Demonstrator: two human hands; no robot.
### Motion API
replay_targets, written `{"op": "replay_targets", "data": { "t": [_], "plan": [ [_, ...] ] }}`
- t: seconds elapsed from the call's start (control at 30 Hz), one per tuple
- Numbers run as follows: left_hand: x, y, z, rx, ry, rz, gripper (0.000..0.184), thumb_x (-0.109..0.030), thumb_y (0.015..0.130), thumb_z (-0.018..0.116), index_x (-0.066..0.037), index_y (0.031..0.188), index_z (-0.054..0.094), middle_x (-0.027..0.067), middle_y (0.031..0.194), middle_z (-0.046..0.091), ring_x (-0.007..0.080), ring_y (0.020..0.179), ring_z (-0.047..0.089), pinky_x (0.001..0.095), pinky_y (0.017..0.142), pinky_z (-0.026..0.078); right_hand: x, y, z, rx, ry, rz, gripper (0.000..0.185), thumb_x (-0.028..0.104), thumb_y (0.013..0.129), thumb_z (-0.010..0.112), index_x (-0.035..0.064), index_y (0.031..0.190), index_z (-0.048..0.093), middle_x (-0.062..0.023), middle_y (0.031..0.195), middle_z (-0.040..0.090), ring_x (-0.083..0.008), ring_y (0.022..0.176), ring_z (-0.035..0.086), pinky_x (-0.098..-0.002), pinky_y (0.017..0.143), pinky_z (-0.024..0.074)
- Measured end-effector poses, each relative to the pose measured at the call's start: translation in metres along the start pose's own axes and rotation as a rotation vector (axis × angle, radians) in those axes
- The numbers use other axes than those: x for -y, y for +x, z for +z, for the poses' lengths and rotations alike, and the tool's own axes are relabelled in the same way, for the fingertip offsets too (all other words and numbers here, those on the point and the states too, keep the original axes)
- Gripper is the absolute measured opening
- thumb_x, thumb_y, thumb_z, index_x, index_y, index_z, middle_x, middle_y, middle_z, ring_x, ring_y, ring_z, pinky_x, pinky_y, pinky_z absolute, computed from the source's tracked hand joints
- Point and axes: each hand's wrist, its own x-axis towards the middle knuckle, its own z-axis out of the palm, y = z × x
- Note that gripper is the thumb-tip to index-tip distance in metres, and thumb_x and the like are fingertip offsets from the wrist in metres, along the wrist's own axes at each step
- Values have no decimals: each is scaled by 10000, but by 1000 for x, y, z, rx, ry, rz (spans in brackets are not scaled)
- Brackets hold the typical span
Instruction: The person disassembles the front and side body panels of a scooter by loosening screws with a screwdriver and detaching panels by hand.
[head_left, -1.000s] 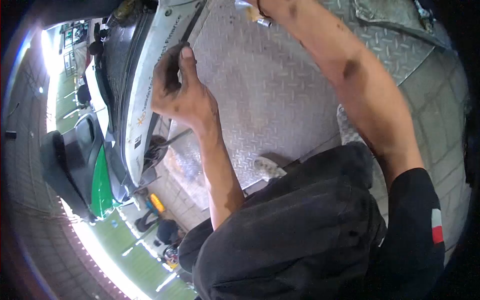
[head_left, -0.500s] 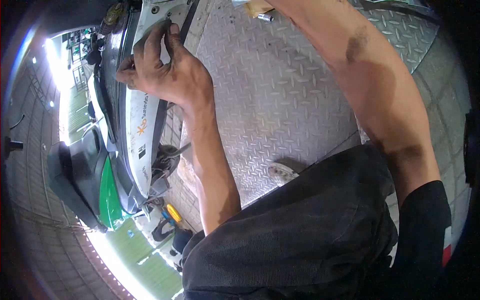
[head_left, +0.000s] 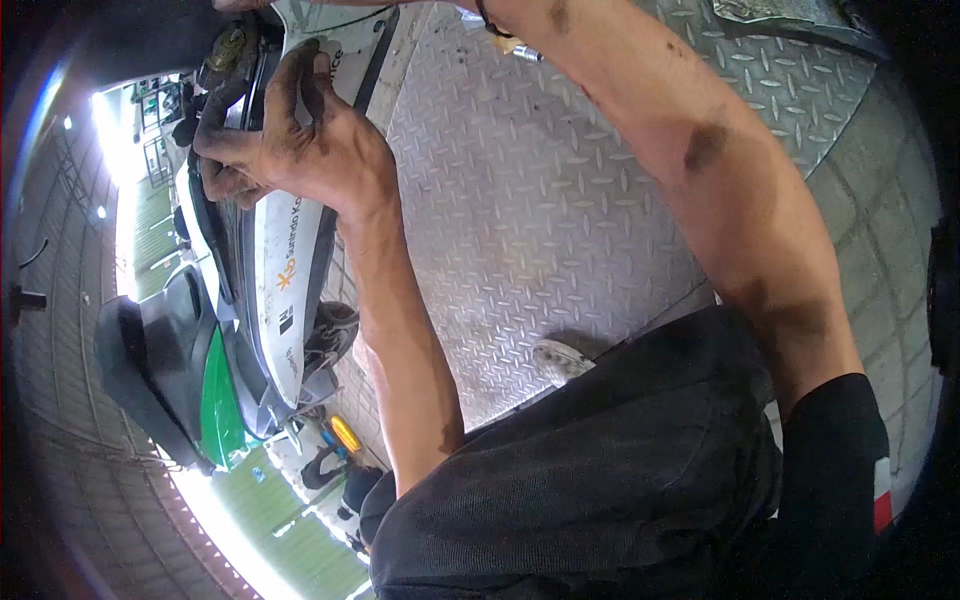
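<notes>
The left hand (head_left: 318, 160) is nearer, over the long white panel (head_left: 272, 265), thumb and finger close together. The panel runs along that arm's left. I can't tell what the right arm's (head_left: 745, 195) hand holds.

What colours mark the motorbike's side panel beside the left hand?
White side panel, black lettering, orange logo; best in the head view.
</notes>
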Motion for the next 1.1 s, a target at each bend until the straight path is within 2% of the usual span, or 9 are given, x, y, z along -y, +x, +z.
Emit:
{"op": "replay_targets", "data": {
  "t": [0.13, 0.3, 0.53, 0.63, 0.73, 0.8, 0.93, 1.0, 1.1],
  "plan": [
    [-1, 4, 0, 19, -27, -10, 216, -165, 715, 841, -194, 924, 795, 151, 1181, 445, 346, 1163, 382, 520, 953, 305, 2, -1, -3, 12, 10, 15, 1009, 633, 829, 674, -130, 1367, 291, -350, 1285, 548, -457, 1221, 553, -449, 1043, 453],
    [-1, 22, -3, 69, -163, 32, 452, -209, 766, 810, -127, 1186, 663, 218, 1211, 464, 403, 1160, 423, 572, 995, 309, 16, -27, -22, -37, 62, 0, 1092, 613, 838, 672, -145, 1447, 176, -361, 1323, 512, -466, 1236, 535, -448, 1047, 451],
    [6, 58, -21, 486, 57, -1, 577, -327, 804, 776, -69, 1292, 607, 319, 1279, 435, 516, 1240, 443, 579, 1055, 366, 4, -22, -21, -16, 81, -13, 1059, 587, 837, 688, -146, 1426, 202, -381, 1345, 486, -479, 1239, 532, -442, 1037, 458],
    [11, 66, -24, 572, 58, -46, 578, -344, 772, 797, -55, 1251, 649, 353, 1378, 387, 523, 1317, 403, 554, 1082, 365, -19, -10, -36, 259, 258, -109, 988, 499, 867, 682, -124, 1460, 195, -373, 1334, 507, -444, 1250, 539, -427, 1034, 460],
    [19, 63, -23, 539, 116, -14, 606, -389, 764, 814, -16, 1219, 669, 230, 1322, 409, 401, 1252, 474, 473, 1087, 374, -55, 2, -11, 89, 255, -198, 757, 351, 913, 634, -95, 1444, 331, -319, 1313, 561, -387, 1235, 569, -402, 1042, 450],
    [24, 59, -23, 530, 109, 21, 579, -400, 765, 819, -10, 1175, 695, 232, 1325, 420, 391, 1258, 471, 472, 1092, 371, -68, -3, -24, 383, 271, -106, 526, 156, 904, 563, -67, 1373, 483, -265, 1302, 600, -348, 1244, 569, -378, 1067, 423],
    [28, 66, -22, 577, -2, 66, 580, -412, 780, 812, -1, 1173, 696, 248, 1338, 425, 394, 1286, 446, 473, 1103, 361, -79, -32, 18, 53, 486, -145, 525, -22, 803, 471, -58, 1321, 546, -251, 1310, 602, -334, 1282, 541, -372, 1095, 391],
    [29, 72, -22, 700, 25, 49, 566, -448, 814, 777, -9, 1164, 709, 323, 1421, 364, 464, 1365, 378, 498, 1119, 350, -79, -35, 19, 31, 468, -148, 526, -22, 807, 467, -57, 1327, 541, -250, 1314, 600, -336, 1283, 540, -375, 1096, 390],
    [30, 77, -23, 752, 17, -5, 579, -445, 816, 780, 11, 1162, 703, 278, 1382, 395, 440, 1341, 391, 502, 1095, 372, -80, -37, 16, 9, 403, -148, 524, -27, 813, 475, -56, 1333, 536, -237, 1314, 605, -322, 1272, 550, -363, 1087, 399]
  ]
}}
